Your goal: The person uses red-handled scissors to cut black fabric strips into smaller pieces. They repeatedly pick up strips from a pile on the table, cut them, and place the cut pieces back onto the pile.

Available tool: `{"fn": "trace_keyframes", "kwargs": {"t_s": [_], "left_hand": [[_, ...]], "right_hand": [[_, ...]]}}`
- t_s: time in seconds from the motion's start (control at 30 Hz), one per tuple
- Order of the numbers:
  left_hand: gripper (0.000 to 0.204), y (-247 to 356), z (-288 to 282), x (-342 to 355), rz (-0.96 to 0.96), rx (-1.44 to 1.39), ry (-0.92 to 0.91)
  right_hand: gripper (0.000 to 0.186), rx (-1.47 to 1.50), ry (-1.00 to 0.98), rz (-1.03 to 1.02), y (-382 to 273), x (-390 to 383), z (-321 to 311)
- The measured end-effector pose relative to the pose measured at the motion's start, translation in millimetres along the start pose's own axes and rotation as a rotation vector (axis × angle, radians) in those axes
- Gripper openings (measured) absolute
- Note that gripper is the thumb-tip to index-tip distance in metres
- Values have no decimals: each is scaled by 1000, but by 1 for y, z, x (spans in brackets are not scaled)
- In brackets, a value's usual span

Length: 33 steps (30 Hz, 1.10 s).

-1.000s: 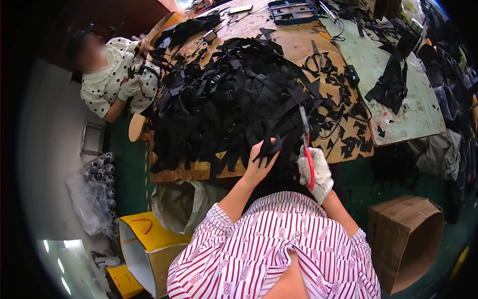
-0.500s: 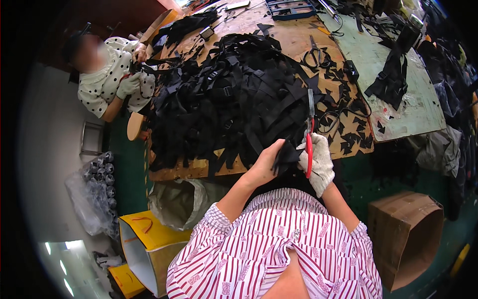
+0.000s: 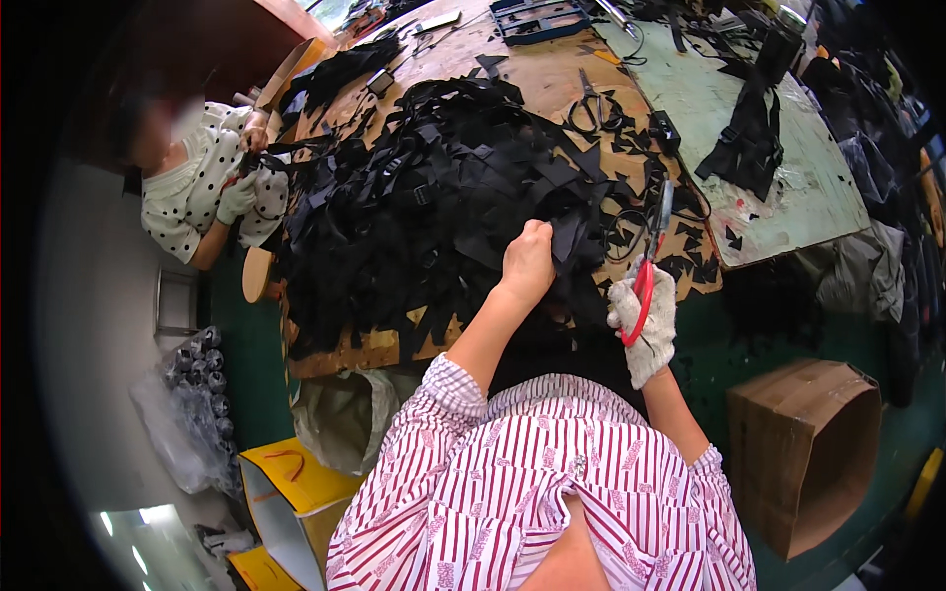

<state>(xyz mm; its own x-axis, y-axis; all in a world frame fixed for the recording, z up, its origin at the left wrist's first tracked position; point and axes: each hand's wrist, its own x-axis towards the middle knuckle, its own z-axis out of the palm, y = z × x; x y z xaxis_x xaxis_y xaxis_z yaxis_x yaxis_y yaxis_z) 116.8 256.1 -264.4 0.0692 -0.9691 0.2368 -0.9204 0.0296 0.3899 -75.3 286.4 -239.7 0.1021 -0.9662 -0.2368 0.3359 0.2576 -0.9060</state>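
The left hand (image 3: 528, 264) is touching black straps (image 3: 448, 192) on the table (image 3: 544, 74), seemingly selecting, its hold unclear; the right hand (image 3: 653, 330) is gripping scissors (image 3: 644, 284). Snipping would be needing one firmly pinched strap.

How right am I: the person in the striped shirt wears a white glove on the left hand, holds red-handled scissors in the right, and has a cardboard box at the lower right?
Only the glove is misplaced: the head view shows the white glove on the right hand. That hand does hold the red-handled scissors, and the cardboard box is at the lower right.
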Motion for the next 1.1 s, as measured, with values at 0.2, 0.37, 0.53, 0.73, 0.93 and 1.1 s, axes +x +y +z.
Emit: {"fn": "trace_keyframes", "kwargs": {"t_s": [0.2, 0.37, 0.53, 0.73, 0.93, 1.1], "left_hand": [[30, 10, 8, 14, -135, 125, -109], [17, -30, 9, -7, -268, -1024, 120], [23, 2, -50, -14, -538, -1334, 60], [25, 11, -63, -27, -595, -1288, 145], [22, 20, -67, -30, -555, -1254, 124], [21, 25, -65, -36, -546, -1273, 62]], "right_hand": [[41, 39, -24, -13, 9, 0, -8], [44, -118, -140, 2, 13, -4, -11], [51, -315, -246, -121, 33, -12, -14], [65, -538, -343, -220, 30, -18, -15], [74, -806, -396, -320, 9, -20, -11], [74, -773, -409, -213, 8, -14, -5]]}}
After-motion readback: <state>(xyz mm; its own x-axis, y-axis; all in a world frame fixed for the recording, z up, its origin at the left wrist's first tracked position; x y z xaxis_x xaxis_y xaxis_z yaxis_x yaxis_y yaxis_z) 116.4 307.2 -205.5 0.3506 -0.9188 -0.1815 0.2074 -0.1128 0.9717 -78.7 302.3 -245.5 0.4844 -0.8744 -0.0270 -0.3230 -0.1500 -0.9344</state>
